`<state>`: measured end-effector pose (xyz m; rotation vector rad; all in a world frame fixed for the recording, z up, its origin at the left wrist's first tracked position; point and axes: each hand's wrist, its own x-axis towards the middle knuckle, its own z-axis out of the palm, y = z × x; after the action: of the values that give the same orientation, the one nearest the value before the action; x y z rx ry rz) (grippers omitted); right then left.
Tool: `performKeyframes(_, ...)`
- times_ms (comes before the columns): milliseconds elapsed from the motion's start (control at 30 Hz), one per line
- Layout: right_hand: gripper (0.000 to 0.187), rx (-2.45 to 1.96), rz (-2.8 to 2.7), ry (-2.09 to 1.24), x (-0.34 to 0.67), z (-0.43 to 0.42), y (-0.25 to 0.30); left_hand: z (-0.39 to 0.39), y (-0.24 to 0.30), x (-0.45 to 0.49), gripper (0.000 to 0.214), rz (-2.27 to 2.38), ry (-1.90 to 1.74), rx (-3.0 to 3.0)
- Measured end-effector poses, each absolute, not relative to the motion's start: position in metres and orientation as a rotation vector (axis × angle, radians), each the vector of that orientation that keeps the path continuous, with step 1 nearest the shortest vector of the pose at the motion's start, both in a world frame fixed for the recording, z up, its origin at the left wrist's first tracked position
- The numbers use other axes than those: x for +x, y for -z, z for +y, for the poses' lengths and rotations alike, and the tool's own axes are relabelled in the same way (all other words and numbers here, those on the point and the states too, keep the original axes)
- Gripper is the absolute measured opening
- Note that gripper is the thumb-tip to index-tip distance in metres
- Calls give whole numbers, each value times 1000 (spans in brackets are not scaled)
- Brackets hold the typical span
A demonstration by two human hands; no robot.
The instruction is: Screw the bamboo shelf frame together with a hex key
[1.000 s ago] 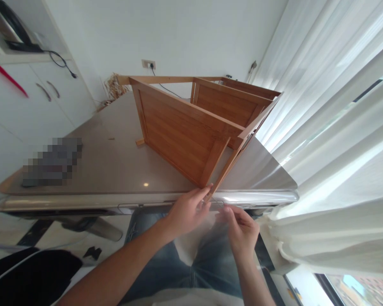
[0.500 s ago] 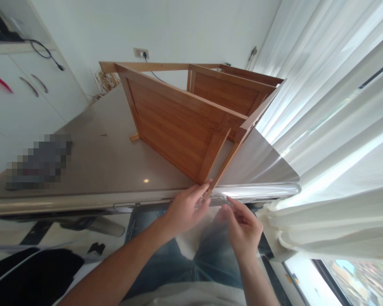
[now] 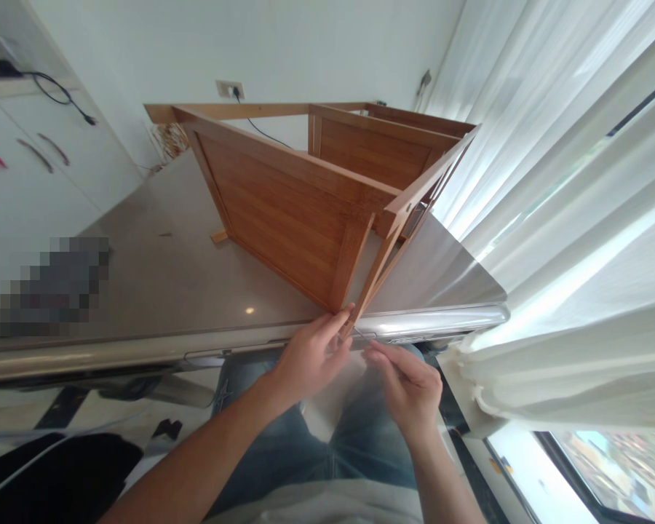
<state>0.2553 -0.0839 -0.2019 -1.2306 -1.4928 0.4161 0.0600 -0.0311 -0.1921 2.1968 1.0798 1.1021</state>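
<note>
Head view, frame tilted. A bamboo cabinet frame [image 3: 284, 218] is stood on the bench [image 3: 158, 291], with its near lower corner reaching the bench's steel front edge [image 3: 142, 353]. Two veneered panels are seen: the near panel [image 3: 289, 211] and the far panel [image 3: 374, 149], joined by a long top rail [image 3: 234, 110]. A slim wooden side rail [image 3: 385, 266] is angled down toward the hands. A small wooden foot [image 3: 219, 236] is seen at the frame's far lower side.

The left hand [image 3: 311, 356] is held at the near corner, with its fingertips [image 3: 345, 314] against the wood. The grip is curled, but whether the corner is pinched cannot be told. The right hand [image 3: 407, 386] is just beside that corner, its thumb and forefinger pressed together on a thin metal piece [image 3: 363, 337]. The piece is too small for its kind to be told.

Blue jeans [image 3: 360, 444] are seen below the hands. Sheer white curtains [image 3: 551, 218] hang on the right, with a window [image 3: 594, 473] at the lower right. A wall socket [image 3: 229, 89] with a black cable is seen behind the frame. White cabinet doors [image 3: 38, 145] are at the upper left. A pixelated patch [image 3: 49, 287] on the bench hides whatever lies there.
</note>
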Motion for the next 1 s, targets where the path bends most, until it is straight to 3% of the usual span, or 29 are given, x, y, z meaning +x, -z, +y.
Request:
performKeyframes(67,12,-1244,-1352,-602,253,-80,196,-31,192,60,48,1096,-1100,2196)
performKeyframes(200,30,-1183,-944,-1020,245,-72,194,-31,191,61,47,1096,-1104,2203)
performKeyframes(300,38,-1126,-805,-1134,240,-68,197,-31,190,61,45,1089,-1118,2218)
performKeyframes(467,36,-1180,-836,-1004,235,-68,202,-29,191,62,45,1098,-1083,2233)
performKeyframes(700,21,-1232,-1364,-374,247,-66,204,-27,190,63,47,1092,-1048,2207)
performKeyframes(1000,32,-1288,-1146,-637,265,-54,210,-19,179,93,47,1033,-998,2178)
